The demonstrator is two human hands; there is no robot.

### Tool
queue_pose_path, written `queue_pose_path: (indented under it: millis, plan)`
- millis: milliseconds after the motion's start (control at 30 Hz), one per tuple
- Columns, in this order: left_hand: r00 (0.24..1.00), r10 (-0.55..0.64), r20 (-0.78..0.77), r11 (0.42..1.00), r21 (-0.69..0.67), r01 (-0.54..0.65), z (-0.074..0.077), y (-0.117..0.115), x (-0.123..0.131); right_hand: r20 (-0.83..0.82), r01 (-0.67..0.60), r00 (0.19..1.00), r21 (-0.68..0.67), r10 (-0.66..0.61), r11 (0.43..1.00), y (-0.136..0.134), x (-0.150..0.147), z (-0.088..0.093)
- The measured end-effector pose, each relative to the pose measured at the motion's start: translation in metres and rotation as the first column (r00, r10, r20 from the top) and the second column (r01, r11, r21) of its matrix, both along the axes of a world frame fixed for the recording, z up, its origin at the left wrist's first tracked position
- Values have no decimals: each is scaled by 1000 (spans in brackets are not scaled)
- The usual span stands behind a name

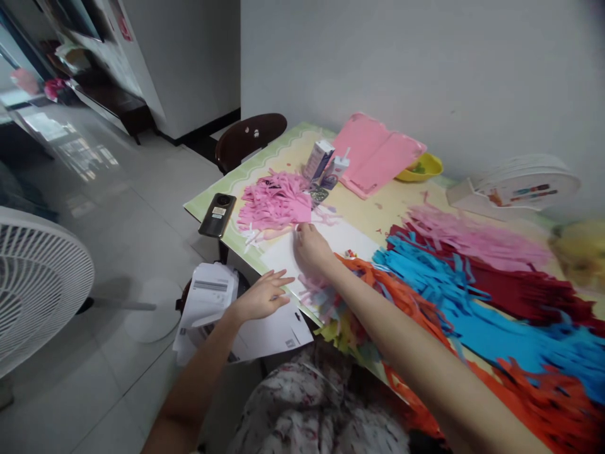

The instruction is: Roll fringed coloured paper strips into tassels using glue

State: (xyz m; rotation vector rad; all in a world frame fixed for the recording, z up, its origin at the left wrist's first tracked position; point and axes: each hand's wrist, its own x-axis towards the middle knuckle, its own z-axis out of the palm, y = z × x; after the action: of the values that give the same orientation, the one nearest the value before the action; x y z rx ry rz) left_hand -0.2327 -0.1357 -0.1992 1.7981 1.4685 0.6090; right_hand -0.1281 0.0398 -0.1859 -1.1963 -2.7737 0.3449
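Observation:
My right hand point(312, 250) is over the white paper point(350, 233) on the table, fingertips pinched together at the near edge of a pile of pink fringed crepe paper point(278, 202). What they hold, if anything, is too small to make out. My left hand point(265, 295) is held open at the table's front edge, fingers spread, with nothing in it. Beneath my right forearm runs orange fringed paper point(392, 287). To its right lie blue fringed paper point(491, 325), dark red fringed paper point(520, 290) and a lighter pink strip point(482, 239).
A phone point(218, 214) lies at the table's left edge. Behind the pink pile stand a carton point(318, 159), a pink folder point(373, 154) and a yellow bowl point(425, 166). Printed sheets point(212, 287) rest below the table edge. A white fan point(38, 284) stands left.

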Motion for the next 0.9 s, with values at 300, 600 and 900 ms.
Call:
queue_pose_path:
  millis: [300, 600, 900]
  plan:
    - [1000, 11, 10, 1000, 9, -11, 0, 0, 0, 7, -54, 999, -6, 54, 999, -5, 4, -3]
    - [999, 32, 30, 999, 9, -33, 1, -1, 1, -45, -39, 998, -11, 39, 999, -1, -16, -1]
    - [998, 40, 46, 999, -7, -40, 2, 0, 0, -44, -34, 999, -46, 32, 998, 7, -24, -1]
